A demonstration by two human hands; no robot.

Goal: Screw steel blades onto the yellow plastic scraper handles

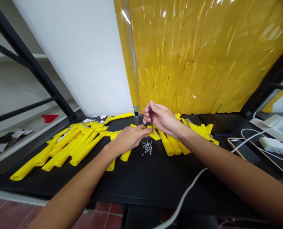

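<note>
Right hand [161, 120] grips 1 screwdriver [150, 114]; left hand [129, 138] rests beside screws [147, 148].

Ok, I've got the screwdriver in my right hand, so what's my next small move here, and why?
Probably lower the tip of the screwdriver onto the yellow plastic piece by your left hand. Your right hand holds it nearly upright just above that piece, and small screws lie loose close by on the black table.
</note>
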